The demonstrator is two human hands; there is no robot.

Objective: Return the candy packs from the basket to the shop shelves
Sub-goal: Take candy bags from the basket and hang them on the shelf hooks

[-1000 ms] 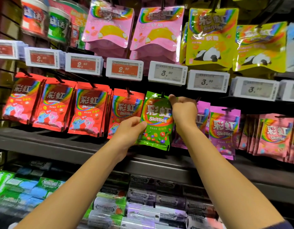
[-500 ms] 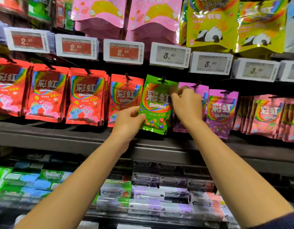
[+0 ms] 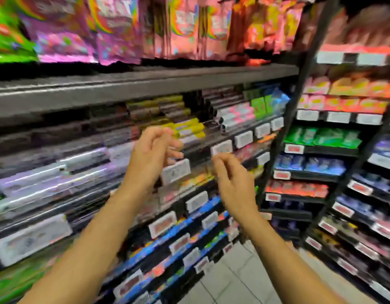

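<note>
Two hands hang free in the head view, and neither carries a thing: the left hand (image 3: 153,150) floats in front of the shelves (image 3: 145,84) with fingers loosely curled around nothing, the right hand (image 3: 232,176) beside it just as slack, fingertips drooping together. Both look ready for the next pick-up, I'd judge. Candy packs (image 3: 115,27) dangle in a row along the top, a green pack (image 3: 7,29) at far left, hung so their faces show to shoppers. Below, bars lie stacked behind price tags (image 3: 176,172). Heavy blur throughout. No basket appears, so its whereabouts can't be told.
</note>
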